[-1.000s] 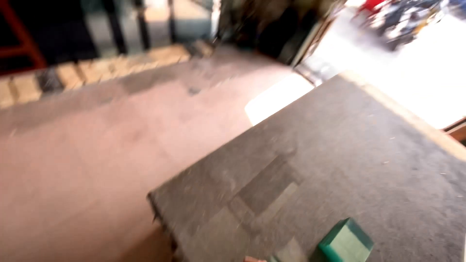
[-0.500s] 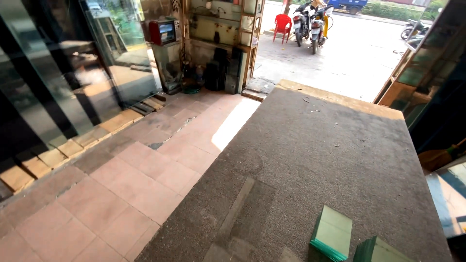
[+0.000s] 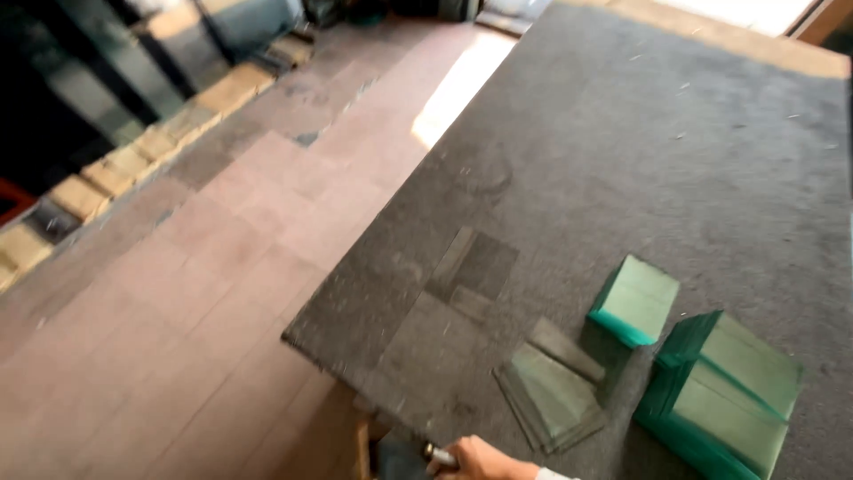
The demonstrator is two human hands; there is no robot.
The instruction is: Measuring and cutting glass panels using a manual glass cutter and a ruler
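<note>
Only one hand shows, at the bottom edge; by its angle I take it for my right hand (image 3: pixel 484 462), with a white cuff behind it. Its fingers are closed around a small metal-tipped tool (image 3: pixel 437 455) at the table's near edge. Just right of and above the hand, a few thin glass panes (image 3: pixel 551 396) lie flat on the grey felt table (image 3: pixel 622 133). Beyond them stands a small stack of green-edged glass squares (image 3: pixel 635 302). A larger stack of the same glass (image 3: pixel 724 391) sits to its right. My left hand is out of view.
The table's left edge runs diagonally, with its near corner (image 3: pixel 289 336) over a floor of reddish tiles (image 3: pixel 222 267). Darker patches (image 3: pixel 471 267) mark the felt. A row of yellowish kerb stones (image 3: pixel 107 169) borders the floor at far left. Bright sunlight falls at the far end.
The view has swung down and back toward the table's near edge. The glass stacks now sit higher in the picture, flat panes have appeared, and a hand has come into view at the bottom.
</note>
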